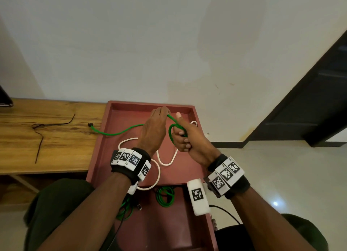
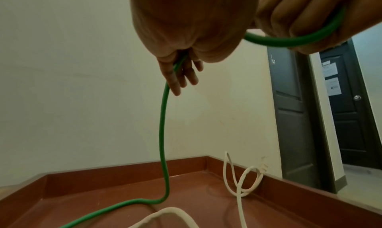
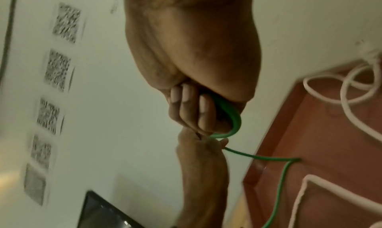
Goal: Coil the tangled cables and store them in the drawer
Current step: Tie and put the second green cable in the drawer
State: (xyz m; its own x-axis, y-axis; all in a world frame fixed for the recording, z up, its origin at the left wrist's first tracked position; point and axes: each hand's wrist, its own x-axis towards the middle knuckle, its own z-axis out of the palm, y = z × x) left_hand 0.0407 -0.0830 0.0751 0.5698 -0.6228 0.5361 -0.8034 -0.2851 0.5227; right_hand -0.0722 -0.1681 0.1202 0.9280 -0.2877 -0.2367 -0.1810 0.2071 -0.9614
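Two hands over the drawer (image 1: 112, 138): your right hand (image 1: 187, 138) has fingers curled round a green cable (image 1: 120, 133) loop, left hand (image 1: 154, 130) pinches its strand just beside; the tail trails onto the table (image 1: 56, 147).

Plain white wall (image 1: 150, 44), wooden desk (image 1: 47, 147) at left; dark door (image 1: 309, 100), pale glossy floor (image 1: 281, 175)

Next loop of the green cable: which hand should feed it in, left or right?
Probably the left hand. It already pinches the green cable on the slack run trailing to the table. The right hand is fisted around the started loop and should just hold it.
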